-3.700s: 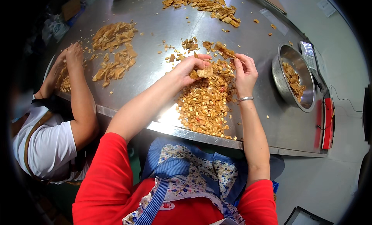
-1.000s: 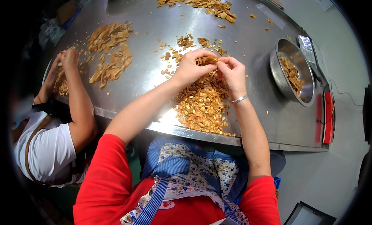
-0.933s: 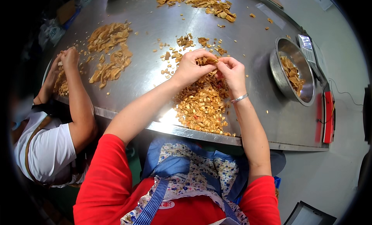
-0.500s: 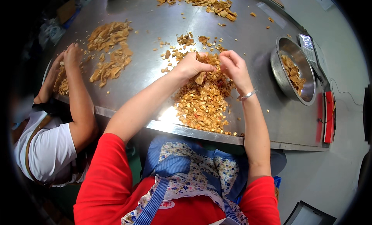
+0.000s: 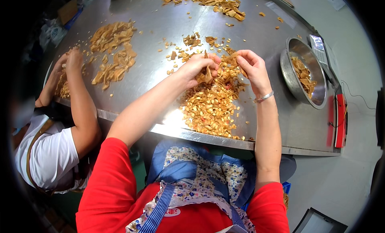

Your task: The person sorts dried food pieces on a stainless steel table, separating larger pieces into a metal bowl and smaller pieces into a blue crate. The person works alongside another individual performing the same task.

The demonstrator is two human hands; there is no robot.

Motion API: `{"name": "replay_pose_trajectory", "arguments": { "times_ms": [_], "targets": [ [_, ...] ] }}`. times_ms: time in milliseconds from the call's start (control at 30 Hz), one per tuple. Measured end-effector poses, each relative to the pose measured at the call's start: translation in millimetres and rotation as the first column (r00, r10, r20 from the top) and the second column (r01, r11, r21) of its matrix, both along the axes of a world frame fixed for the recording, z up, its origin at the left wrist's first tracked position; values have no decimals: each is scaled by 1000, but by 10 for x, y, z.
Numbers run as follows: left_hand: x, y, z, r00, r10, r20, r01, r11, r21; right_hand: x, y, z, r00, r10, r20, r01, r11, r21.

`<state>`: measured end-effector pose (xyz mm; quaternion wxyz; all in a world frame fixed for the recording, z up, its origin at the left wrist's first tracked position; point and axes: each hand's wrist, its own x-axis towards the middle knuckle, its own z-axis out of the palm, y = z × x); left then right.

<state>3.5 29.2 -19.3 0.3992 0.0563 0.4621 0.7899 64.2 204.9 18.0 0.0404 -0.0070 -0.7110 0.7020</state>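
My left hand (image 5: 198, 68) is closed on some brown dried pieces (image 5: 208, 77) over a pile of pale seeds and shreds (image 5: 206, 110) on the steel table (image 5: 156, 24). To its right, my right hand (image 5: 252, 68) pinches a thin brown flake (image 5: 237, 60) between thumb and fingers, a little apart from the left. A loose scatter of seeds and flakes (image 5: 191, 39) lies just beyond my hands. A steel bowl (image 5: 288, 68) holding dried flakes (image 5: 304, 74) stands to the right.
A co-worker's hands (image 5: 72, 58) work over a seed pile (image 5: 63, 86) at the left. Flake heaps lie at left (image 5: 114, 70) and at back (image 5: 228, 10). Beside the bowl are a silver device (image 5: 319, 52) and a red-and-black device (image 5: 341, 120) with a cord.
My right hand has moved rightward, away from the left hand, with a flake in its fingers. My left hand has turned slightly, showing the pieces in it. The co-worker's hands shifted slightly.
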Motion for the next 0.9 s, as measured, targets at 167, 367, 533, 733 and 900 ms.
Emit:
{"name": "replay_pose_trajectory", "arguments": {
  "times_ms": [167, 367, 533, 733, 900],
  "targets": [
    [34, 12, 23, 956, -31, -291, 7, 997, -81, -6, -73, -69, 998, 46, -53, -37, 986, 165],
    [51, 37, 36, 930, 39, -367, -65, 996, -60, -25, -78, -137, 997, 21, -79, -13, 995, 104],
    [31, 42, -10, 926, 60, -372, -53, 998, 27, -9, -116, -123, 990, 38, -133, -37, 999, 11],
    [43, 19, 9, 977, 134, -164, -119, 988, 96, -15, -206, -196, 926, -27, -375, 147, 944, 294],
    [93, 39, 59, 892, 243, -382, -245, 969, 43, -14, -215, -239, 920, -101, -378, 243, 905, 350]
  ]
}}
